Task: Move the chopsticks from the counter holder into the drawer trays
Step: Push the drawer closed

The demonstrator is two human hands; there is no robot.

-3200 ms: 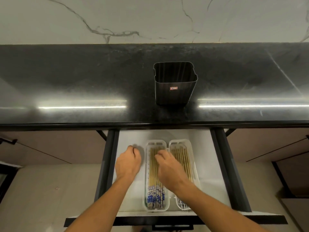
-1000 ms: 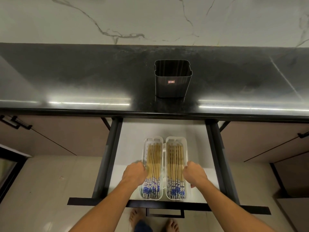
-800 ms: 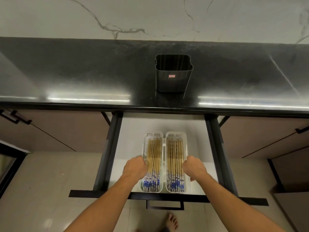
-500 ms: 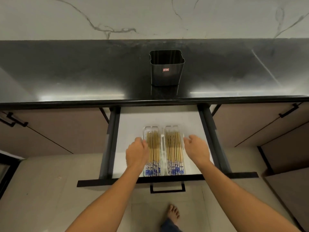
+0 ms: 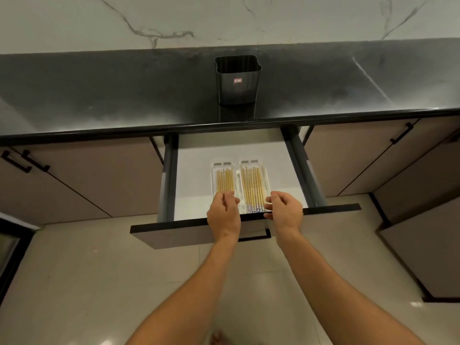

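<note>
The chopsticks [image 5: 251,189] are lying in the trays [image 5: 265,180], and both loosely curled, empty hands, left hand [image 5: 223,215] and right hand [image 5: 286,211], are holding nothing at the drawer [image 5: 194,224] front in the middle of the frame, so pushing it shut looks next.

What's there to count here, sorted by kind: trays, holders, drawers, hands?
Trays: 2, left tray and right tray, both holding chopsticks
Holder: 1, on the counter
Open drawer: 1
Hands: 2, left hand and right hand
Total: 6

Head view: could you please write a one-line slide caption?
Both hands at the open drawer; chopsticks fill two trays, counter holder empty.
</note>
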